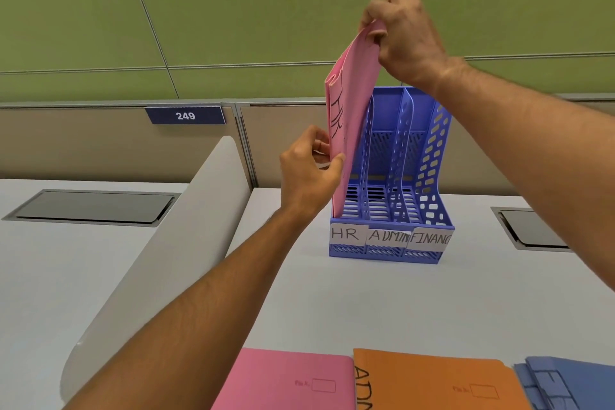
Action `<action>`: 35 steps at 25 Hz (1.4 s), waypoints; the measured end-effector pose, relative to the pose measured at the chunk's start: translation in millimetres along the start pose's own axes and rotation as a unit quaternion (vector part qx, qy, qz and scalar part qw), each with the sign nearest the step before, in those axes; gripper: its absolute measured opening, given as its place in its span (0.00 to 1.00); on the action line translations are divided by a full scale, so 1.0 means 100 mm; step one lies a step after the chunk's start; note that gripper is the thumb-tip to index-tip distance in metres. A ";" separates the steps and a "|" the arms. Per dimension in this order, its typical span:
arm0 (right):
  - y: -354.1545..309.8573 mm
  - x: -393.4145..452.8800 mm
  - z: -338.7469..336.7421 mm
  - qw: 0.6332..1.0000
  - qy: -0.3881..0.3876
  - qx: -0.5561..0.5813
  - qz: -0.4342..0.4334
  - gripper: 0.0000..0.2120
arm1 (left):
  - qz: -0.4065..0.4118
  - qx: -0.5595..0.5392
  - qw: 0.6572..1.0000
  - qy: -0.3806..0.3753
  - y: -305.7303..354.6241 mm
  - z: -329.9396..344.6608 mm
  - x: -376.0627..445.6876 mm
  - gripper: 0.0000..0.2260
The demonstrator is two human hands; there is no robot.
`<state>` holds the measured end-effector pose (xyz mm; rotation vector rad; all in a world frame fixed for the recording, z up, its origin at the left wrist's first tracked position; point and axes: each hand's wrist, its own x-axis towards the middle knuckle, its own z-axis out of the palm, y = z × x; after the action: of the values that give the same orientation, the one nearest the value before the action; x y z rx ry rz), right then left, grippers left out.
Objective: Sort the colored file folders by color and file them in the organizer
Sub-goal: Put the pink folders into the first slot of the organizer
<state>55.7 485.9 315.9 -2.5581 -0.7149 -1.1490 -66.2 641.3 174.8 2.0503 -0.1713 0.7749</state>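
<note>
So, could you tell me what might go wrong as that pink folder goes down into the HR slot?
1. The pink folder is tilted, its lower edge at the organizer's leftmost slot; it might catch the side wall or buckle.
2. The right hand only pinches the top corner and the left hand the side edge, so it could slip.
3. Pushing down at a slant may nudge or tip the organizer on the desk.

An office cubicle; a pale worktop [366, 303] backed by beige partition panels [83, 140] under green wall panels [233, 4]; a blue number plate [185, 115] reading 249; grey cable hatches [90, 206] set flush; a file organizer [392, 176] labelled HR, ADMIN, FINANC.
</note>
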 end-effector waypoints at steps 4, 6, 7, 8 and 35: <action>0.08 0.02 0.11 0.996 -0.080 -0.021 -0.017 0.11 | -0.016 0.024 0.999 -0.024 -0.03 0.04 0.01 0.14; 0.09 -0.03 0.19 0.993 -0.113 -0.037 -0.030 0.10 | -0.021 0.040 0.999 -0.031 -0.06 0.08 0.02 0.14; 0.08 -0.06 0.22 0.992 -0.118 -0.041 -0.032 0.10 | -0.025 0.045 0.998 -0.034 -0.07 0.10 0.02 0.15; 0.06 -0.08 0.25 0.991 -0.119 -0.042 -0.035 0.10 | -0.027 0.050 0.998 -0.034 -0.09 0.11 0.03 0.16; 0.14 -0.45 0.71 0.966 -0.253 -0.061 0.006 0.33 | -0.007 0.215 0.973 -0.084 -0.37 0.28 0.03 0.35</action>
<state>81.9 488.5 234.8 -2.9898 -0.7467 -0.5405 -36.1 640.5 139.0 2.5271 -0.0876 0.6704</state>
